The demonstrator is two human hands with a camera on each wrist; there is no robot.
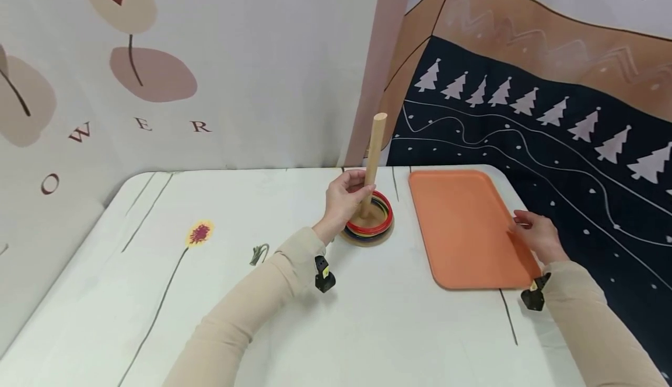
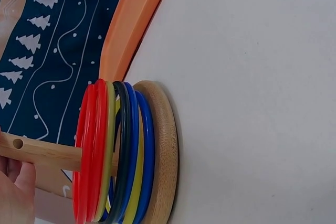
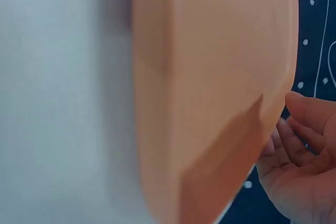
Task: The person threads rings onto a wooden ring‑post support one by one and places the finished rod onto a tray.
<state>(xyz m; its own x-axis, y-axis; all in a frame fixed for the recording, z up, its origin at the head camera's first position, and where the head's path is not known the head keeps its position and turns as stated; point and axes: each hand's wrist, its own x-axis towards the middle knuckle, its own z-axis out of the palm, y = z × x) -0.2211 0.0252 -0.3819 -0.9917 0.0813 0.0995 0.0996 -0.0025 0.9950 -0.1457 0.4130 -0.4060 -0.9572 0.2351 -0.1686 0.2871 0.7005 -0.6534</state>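
Note:
A wooden post [image 1: 375, 153] rises from a round wooden base [image 2: 167, 156]. Thumb and fingers of my left hand [image 1: 343, 199] grip the post above a stack of thin rings. Red rings [image 2: 92, 150] lie on top, with yellow, dark green and blue rings [image 2: 147, 156] below, all around the post. To the right lies an orange tray [image 1: 467, 229] with a raised rim. My right hand [image 1: 539, 236] is at the tray's right edge, thumb by the rim and fingers loosely bent beside it; firm contact cannot be made out.
A white cloth [image 1: 220, 305] printed with flowers and stems covers the table. Behind it hangs a pale patterned curtain [image 1: 262, 72], and a dark cloth with tree shapes [image 1: 472, 118] hangs at the right. Black wrist cameras [image 1: 324, 274] sit at both cuffs.

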